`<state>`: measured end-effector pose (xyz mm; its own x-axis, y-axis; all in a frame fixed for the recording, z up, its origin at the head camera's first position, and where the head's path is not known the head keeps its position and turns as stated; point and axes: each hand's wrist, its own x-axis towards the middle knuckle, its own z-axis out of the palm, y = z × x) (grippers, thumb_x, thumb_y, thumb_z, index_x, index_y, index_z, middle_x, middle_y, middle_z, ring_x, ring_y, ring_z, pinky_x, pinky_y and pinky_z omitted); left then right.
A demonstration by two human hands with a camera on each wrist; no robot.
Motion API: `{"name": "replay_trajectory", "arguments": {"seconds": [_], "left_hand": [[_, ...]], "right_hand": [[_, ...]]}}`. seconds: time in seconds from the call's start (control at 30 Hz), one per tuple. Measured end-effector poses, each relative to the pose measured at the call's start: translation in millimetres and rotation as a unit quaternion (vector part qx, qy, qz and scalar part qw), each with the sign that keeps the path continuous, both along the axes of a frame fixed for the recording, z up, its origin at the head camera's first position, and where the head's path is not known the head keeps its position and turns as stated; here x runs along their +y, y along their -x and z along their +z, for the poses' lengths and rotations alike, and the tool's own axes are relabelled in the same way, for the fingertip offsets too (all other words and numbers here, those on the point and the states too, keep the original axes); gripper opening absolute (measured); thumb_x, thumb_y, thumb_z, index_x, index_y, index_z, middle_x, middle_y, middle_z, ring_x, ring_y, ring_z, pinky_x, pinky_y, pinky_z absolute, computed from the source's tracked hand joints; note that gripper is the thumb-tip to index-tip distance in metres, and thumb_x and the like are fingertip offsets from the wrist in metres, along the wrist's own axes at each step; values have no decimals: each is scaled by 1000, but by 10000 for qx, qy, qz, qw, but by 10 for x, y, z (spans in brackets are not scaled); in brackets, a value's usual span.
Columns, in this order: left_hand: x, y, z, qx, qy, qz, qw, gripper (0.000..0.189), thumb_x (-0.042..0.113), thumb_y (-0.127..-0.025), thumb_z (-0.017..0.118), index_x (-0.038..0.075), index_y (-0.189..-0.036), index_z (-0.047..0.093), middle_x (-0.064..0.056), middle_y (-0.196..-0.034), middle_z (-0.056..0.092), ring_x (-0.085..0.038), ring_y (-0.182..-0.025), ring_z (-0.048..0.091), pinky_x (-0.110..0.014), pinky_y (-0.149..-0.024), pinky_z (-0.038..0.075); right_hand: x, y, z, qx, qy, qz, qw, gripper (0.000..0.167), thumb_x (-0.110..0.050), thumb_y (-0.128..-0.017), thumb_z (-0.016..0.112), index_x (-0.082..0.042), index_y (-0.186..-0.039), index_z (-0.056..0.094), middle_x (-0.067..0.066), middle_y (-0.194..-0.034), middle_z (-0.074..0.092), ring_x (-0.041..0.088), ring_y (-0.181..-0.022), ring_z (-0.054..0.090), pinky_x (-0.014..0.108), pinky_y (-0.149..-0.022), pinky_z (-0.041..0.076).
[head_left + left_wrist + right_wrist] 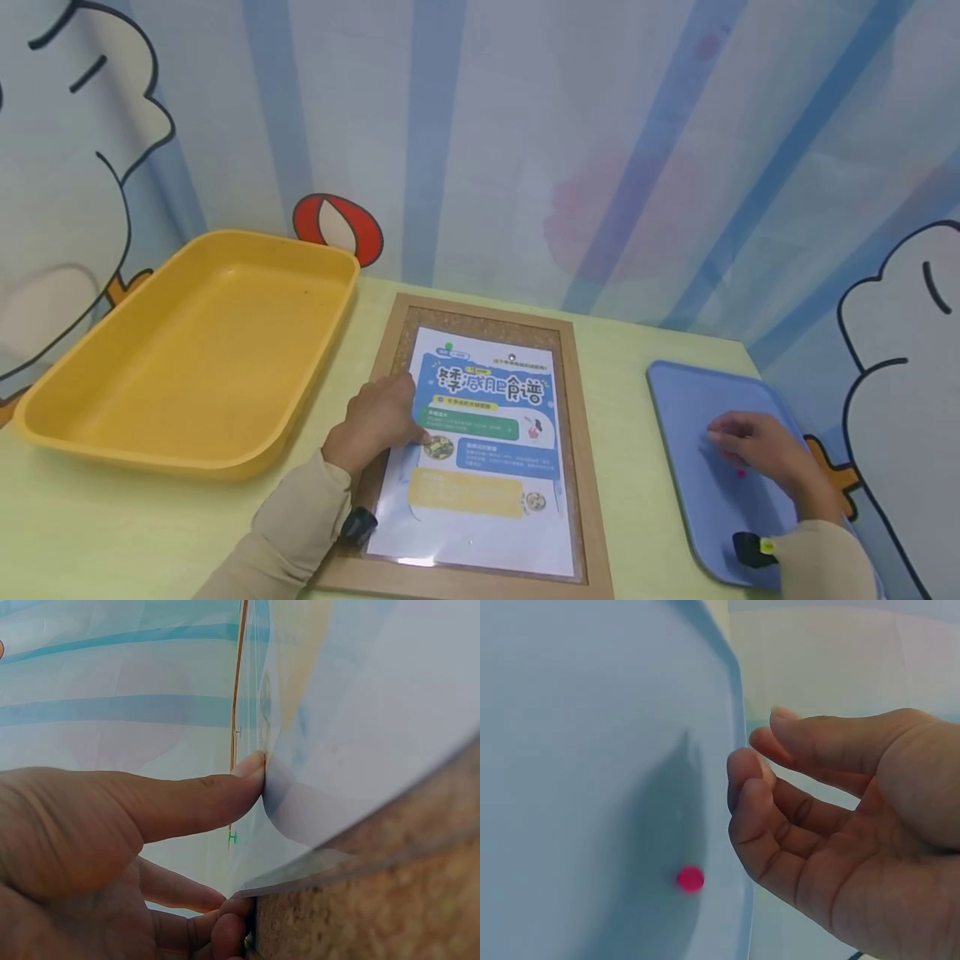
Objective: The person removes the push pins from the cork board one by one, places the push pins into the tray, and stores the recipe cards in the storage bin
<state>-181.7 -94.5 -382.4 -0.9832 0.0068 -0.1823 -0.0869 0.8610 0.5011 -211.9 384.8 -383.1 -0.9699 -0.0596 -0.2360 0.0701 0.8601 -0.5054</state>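
Observation:
My left hand (378,421) rests at the left edge of a printed sheet (468,537) in a clear cover, which lies on a wood-framed cork board (585,467). In the left wrist view its thumb (214,799) presses on the clear cover, and the other fingertips are down at the cover's edge by the cork (352,922). My right hand (772,454) hovers over a blue tray (678,408), fingers loosely curled, with nothing visible between thumb and fingertips. A small round pink piece (691,880) lies on the tray beneath it.
A large yellow tray (217,358) stands to the left of the board. Near the sheet's top are a small green pin head (448,346) and a pale pin head (512,357). Behind the table rises a striped, printed backdrop (495,167).

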Motion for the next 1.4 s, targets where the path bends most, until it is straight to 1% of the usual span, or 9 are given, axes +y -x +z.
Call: {"name": "replay_trajectory", "arguments": {"seconds": [0.17, 0.23, 0.33, 0.5, 0.63, 0.83, 0.97, 1.17, 1.4], "left_hand": [[1, 1, -10, 2, -1, 14, 10000, 72, 14, -68, 92, -2, -128, 57, -14, -100, 65, -30, -85, 60, -38, -67, 49], [2, 2, -14, 10, -8, 16, 10000, 72, 14, -67, 92, -2, -128, 57, -15, -100, 65, -29, -84, 61, -38, -66, 49], [5, 3, -20, 20, -3, 18, 10000, 72, 14, -67, 92, -2, -128, 57, -14, -99, 66, -29, -82, 61, -37, -65, 49], [7, 6, -27, 29, 34, -12, 10000, 73, 15, -68, 92, -2, -129, 56, -14, -100, 66, -29, -83, 61, -37, -66, 49], [6, 9, -31, 34, 62, -60, 10000, 75, 16, -68, 92, -1, -132, 55, -15, -103, 66, -30, -86, 60, -39, -68, 48], [4, -2, -36, 23, 9, -20, 10000, 74, 15, -68, 92, 0, -132, 55, -14, -104, 67, -29, -86, 61, -39, -69, 49], [8, -9, -34, 43, -3, -54, 10000, 73, 15, -68, 92, -1, -130, 56, -14, -102, 67, -29, -84, 61, -38, -68, 48], [6, -4, -35, 81, 10, -85, 9999, 70, 15, -67, 92, -1, -127, 58, -13, -99, 66, -28, -82, 61, -37, -66, 48], [-19, 17, -57, 72, -16, -70, 9999, 71, 15, -68, 92, -1, -127, 58, -14, -100, 67, -28, -83, 61, -37, -66, 47]], "right_hand": [[-154, 50, 43, 156, 130, 325, 9993, 35, -21, -101, 59, 6, -121, 62, 14, -96, 68, 21, -85, 60, 36, -72, 51], [-229, 74, 65, 156, 221, 451, 9986, 38, -23, -101, 59, 7, -124, 61, 19, -106, 69, 24, -92, 65, 40, -78, 54], [-356, 125, 90, 63, 369, 595, 9975, 45, -27, -101, 58, 7, -131, 57, 24, -122, 66, 28, -103, 67, 45, -86, 55], [-606, 252, 143, -11, 685, 870, 9938, 47, -24, -102, 58, 8, -135, 53, 27, -126, 63, 31, -106, 67, 46, -88, 54], [-814, 350, 191, -101, 879, 1015, 9909, 44, -20, -102, 57, 9, -135, 52, 29, -131, 61, 36, -113, 66, 45, -92, 54], [-1092, 470, 240, -96, 1055, 1279, 9861, 40, -18, -102, 57, 9, -131, 55, 29, -128, 62, 36, -111, 67, 47, -93, 54], [-1219, 511, 240, -24, 1006, 1400, 9850, 39, -17, -101, 57, 10, -130, 56, 29, -126, 63, 34, -107, 68, 46, -91, 55], [-1403, 609, 207, -80, 1020, 1384, 9851, 37, -16, -101, 58, 8, -129, 58, 27, -123, 65, 34, -105, 69, 46, -92, 55], [-1609, 722, 160, -118, 953, 1271, 9872, 32, -16, -99, 61, 4, -124, 63, 20, -116, 69, 27, -101, 69, 43, -90, 56]]}}
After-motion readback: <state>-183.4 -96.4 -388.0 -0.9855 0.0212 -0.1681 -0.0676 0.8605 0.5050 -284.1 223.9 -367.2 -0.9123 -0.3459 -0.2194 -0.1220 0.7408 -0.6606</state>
